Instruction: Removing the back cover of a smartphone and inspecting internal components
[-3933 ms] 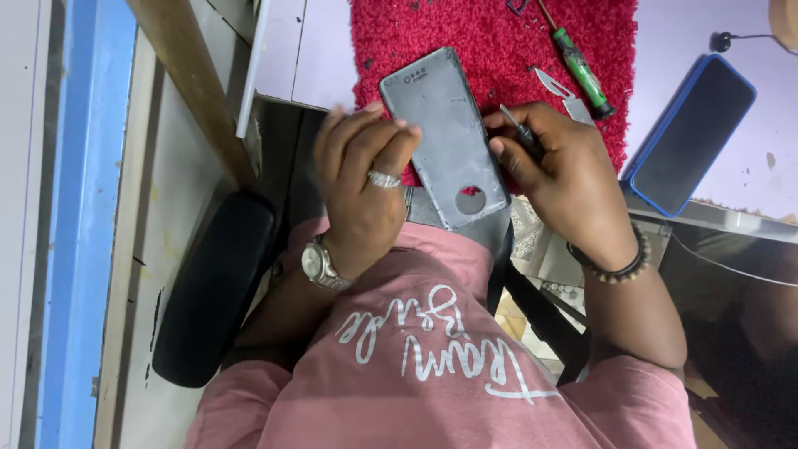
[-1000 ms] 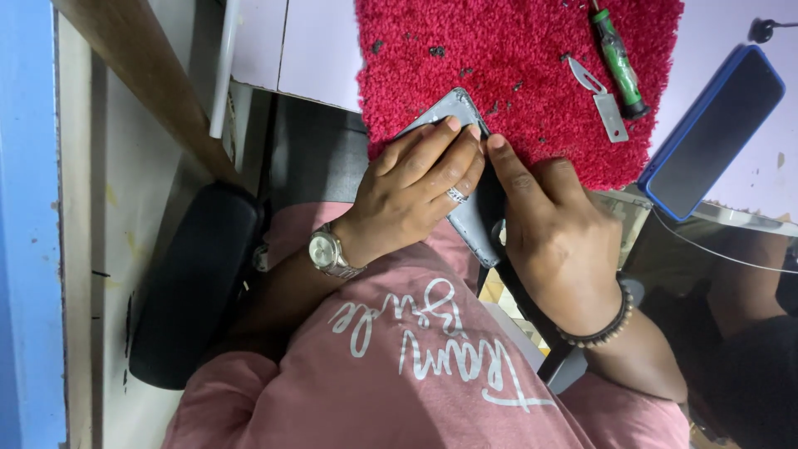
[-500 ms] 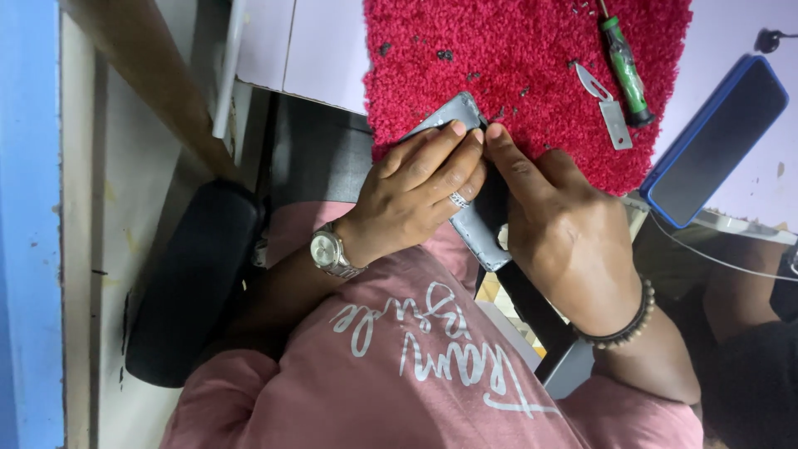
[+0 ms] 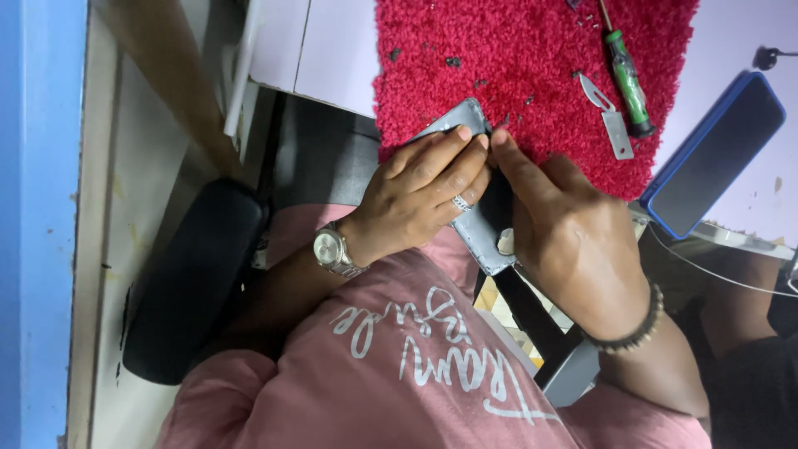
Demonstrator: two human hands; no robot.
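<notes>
Grey flat rectangular phone back panel [image 4: 482, 229]: mostly hidden, covered across its middle by both hands; only its upper rounded corner, just beyond the fingertips, and its lower end with a round camera opening, below the knuckles, show. Whether a tool sits between the fingers cannot be told. Surface matte grey, lighter along the edge, slightly scuffed. It lies tilted over the near edge of the red shaggy fabric mat [image 4: 532, 66], its lower end overhanging toward the lap. Left hand [image 4: 424, 195]: fingers laid together and flat on the panel, pressing it, ring on one finger, silver round-faced wristwatch [image 4: 332, 249] on the wrist. Right hand [image 4: 565, 237]: fingers drawn together, the forefinger tip meeting the left fingertips at the panel's upper edge, clamped on that edge; dark beaded bracelet [image 4: 636, 328] on the wrist. Beyond the fingertips, on the mat: small dark specks, too small to identify; a green-handled slim screwdriver [image 4: 625, 83], its tip cut off by the top frame edge; a small silver metal blade piece [image 4: 609, 125] just beside it. To the outer side of the right hand: a dark-screened phone in a blue case [image 4: 715, 158], lying tilted on the pale worktop, well apart from the fingers. Below the wrists: pink shirt [image 4: 416, 366] with white cursive lettering, partly folded and cut off by the frame.
</notes>
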